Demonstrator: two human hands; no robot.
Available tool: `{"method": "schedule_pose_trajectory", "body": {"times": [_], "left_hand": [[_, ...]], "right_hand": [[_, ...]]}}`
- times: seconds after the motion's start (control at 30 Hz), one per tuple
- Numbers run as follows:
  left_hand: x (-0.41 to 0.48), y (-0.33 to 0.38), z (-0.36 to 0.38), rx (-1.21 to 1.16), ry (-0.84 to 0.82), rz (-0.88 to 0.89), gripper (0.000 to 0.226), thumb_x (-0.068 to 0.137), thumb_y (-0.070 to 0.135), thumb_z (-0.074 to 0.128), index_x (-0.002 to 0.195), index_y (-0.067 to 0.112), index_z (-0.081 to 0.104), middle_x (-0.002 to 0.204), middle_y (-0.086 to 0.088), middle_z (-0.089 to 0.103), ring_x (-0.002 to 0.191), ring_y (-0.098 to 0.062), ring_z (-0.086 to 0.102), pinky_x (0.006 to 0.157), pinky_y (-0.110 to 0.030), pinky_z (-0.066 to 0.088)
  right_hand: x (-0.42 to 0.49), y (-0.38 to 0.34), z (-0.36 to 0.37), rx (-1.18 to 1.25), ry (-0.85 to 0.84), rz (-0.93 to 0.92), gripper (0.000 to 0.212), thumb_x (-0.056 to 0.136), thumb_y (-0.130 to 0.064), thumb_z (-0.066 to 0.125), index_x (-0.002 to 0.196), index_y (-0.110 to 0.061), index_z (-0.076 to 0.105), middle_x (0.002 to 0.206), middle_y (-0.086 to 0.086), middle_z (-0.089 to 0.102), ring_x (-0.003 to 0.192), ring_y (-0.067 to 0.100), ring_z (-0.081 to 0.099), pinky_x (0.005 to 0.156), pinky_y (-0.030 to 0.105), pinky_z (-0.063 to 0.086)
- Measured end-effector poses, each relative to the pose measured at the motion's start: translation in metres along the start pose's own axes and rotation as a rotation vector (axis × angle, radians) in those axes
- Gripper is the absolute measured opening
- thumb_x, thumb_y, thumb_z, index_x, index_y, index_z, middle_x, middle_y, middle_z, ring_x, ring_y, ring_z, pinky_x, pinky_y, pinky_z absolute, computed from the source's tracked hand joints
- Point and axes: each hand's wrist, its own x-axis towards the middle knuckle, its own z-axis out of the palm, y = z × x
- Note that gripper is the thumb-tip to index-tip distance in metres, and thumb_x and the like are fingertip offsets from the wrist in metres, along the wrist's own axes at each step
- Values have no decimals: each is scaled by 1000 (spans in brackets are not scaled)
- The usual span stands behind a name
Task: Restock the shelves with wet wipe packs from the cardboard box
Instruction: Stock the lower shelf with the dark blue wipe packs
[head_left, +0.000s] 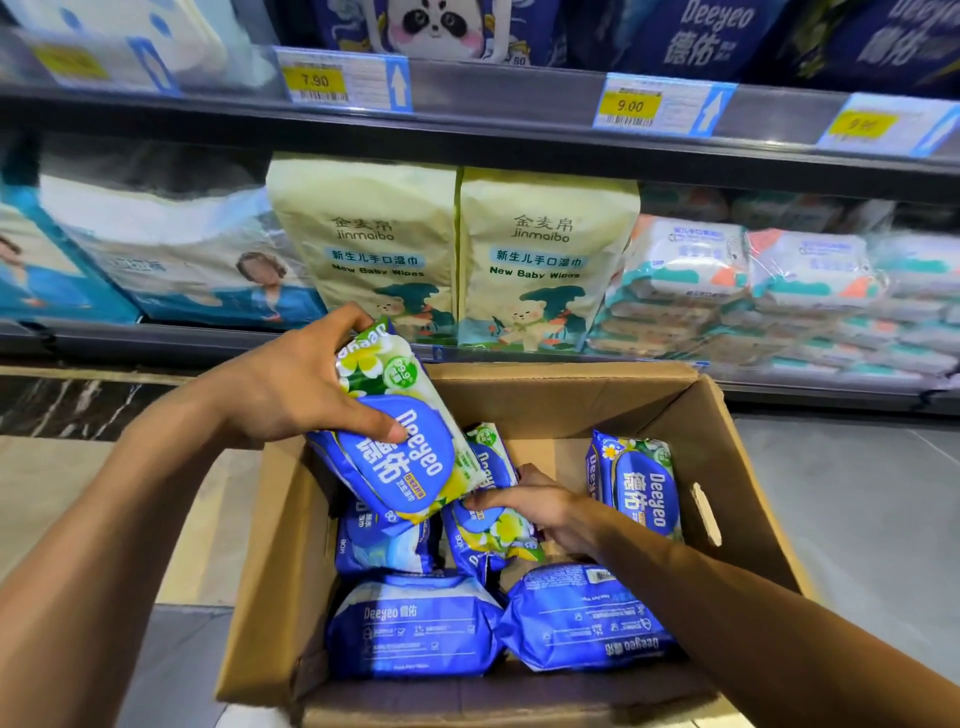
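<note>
Fingers of left hand clasp a pack, long axis tilted upper-left; right hand grips another pack inside the box.

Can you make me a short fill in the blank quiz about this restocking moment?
1. The left hand holds a ____ pack above the cardboard box.
2. The right hand reaches ____ the box.
3. The middle price tag reads ____.

Missing words: Deeyeo; into; 9.00

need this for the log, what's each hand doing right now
Left hand: closed on a Deeyeo wipe pack, lifted above the cardboard box.
Right hand: inside the box, fingers around a second pack.
</note>
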Motion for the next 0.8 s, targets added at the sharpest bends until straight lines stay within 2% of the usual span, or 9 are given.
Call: {"method": "schedule_pose_trajectory", "body": {"times": [0.1, 0.2, 0.33, 0.4, 0.5, 0.6, 0.67, 0.73, 0.8], "left_hand": [[-5, 4, -5, 8, 66, 9, 83, 43, 33, 96, 112, 28, 50, 93, 9, 77, 81, -10, 75, 70, -30, 61], [-7, 18, -11, 16, 196, 48, 89, 42, 37, 94, 117, 24, 48, 91, 9, 73, 75, 6, 68, 69, -11, 52], [-2, 45, -20, -119, 395, 159, 91, 21, 71, 90, 99, 39, 55, 85, 26, 72, 70, 14, 64, 71, -16, 54], [6, 67, -16, -271, 480, 254, 80, 28, 60, 93, 95, 38, 55, 86, 30, 72, 71, 14, 65, 71, -16, 56], [18, 107, -7, -551, 504, 364, 76, 43, 37, 92, 110, 24, 61, 101, 13, 77, 87, -5, 73, 80, -29, 62], [21, 148, 0, -700, 484, 440, 108, 40, 47, 95, 133, 7, 57, 118, -5, 74, 106, -30, 72, 87, -54, 58], [19, 169, 4, -744, 497, 476, 106, 45, 42, 95, 135, 6, 54, 118, -7, 74, 102, -28, 73, 85, -54, 59], [15, 188, 11, -764, 531, 474, 94, 54, 33, 91, 136, 6, 53, 117, -7, 74, 91, -20, 75, 76, -45, 63], [9, 201, 18, -798, 577, 466, 87, 58, 28, 89, 134, 10, 53, 117, -6, 74, 82, -14, 75, 66, -34, 63]], "right_hand": [[-11, -7, -11, -88, -2, -96, 100, 48, -57, 95, 131, -19, 54, 126, -2, 69, 115, 17, 66, 102, 42, 53], [-53, -33, -46, -243, -75, -221, 51, 67, -34, 91, 112, -16, 73, 111, 2, 79, 98, 12, 72, 101, 41, 55], [-129, -93, -114, -514, -100, -285, 54, 63, -29, 90, 112, -18, 71, 105, -4, 78, 88, 5, 69, 85, 26, 58], [-162, -128, -151, -634, -39, -295, 43, 71, -19, 89, 110, -22, 71, 98, -10, 78, 84, 2, 70, 76, 20, 57], [-214, -171, -195, -720, 137, -281, 40, 73, -17, 89, 110, -17, 74, 94, -4, 80, 80, 9, 73, 66, 25, 60], [-264, -184, -219, -731, 295, -338, 53, 63, -28, 94, 112, -19, 74, 103, 6, 79, 86, 20, 76, 74, 41, 65], [-294, -179, -231, -707, 369, -434, 51, 60, -29, 94, 108, -24, 76, 101, 1, 80, 90, 17, 76, 81, 44, 64], [-318, -168, -250, -591, 381, -511, 40, 65, -15, 92, 103, -22, 79, 93, -2, 81, 81, 7, 73, 72, 33, 62], [-334, -161, -267, -550, 394, -552, 42, 65, -12, 92, 104, -21, 79, 96, 4, 81, 82, 11, 70, 74, 39, 64]]}}
